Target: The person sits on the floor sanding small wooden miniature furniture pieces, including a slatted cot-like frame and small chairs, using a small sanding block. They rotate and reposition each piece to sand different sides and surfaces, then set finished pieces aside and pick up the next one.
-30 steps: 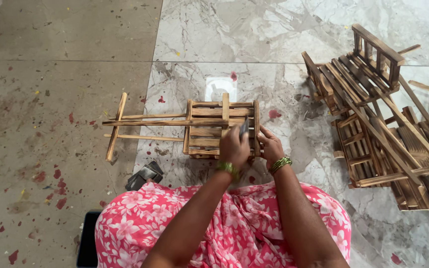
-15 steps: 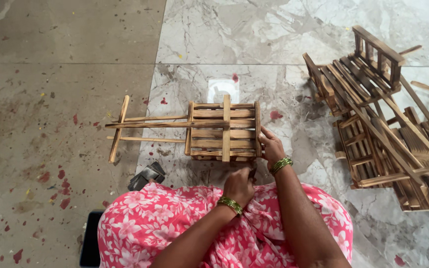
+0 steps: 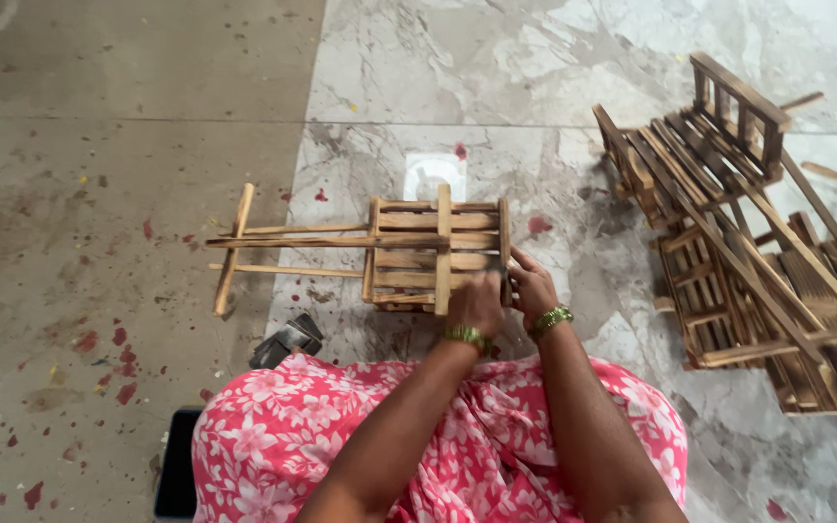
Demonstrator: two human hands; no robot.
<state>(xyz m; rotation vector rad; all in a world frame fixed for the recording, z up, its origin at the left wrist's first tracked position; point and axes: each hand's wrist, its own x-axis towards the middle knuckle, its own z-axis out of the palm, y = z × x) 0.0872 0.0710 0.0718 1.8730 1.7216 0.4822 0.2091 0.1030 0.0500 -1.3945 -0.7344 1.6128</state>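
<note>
1. On the floor (image 3: pixel 554 58), at the frame's (image 3: pixel 438 247) near right corner, the left hand (image 3: pixel 477 302) lay closed over the near edge; what its fingers pinched could not be told.
2. Just beside it, the right hand (image 3: pixel 532 288) steadied the right rail, fingers curled on it.
3. Judged step: fixing a slat at that corner; next would call for firm bracing.
4. Near the left knee sat a hammer (image 3: pixel 286 340); well apart right, a stack (image 3: pixel 748 232) of frames.
</note>
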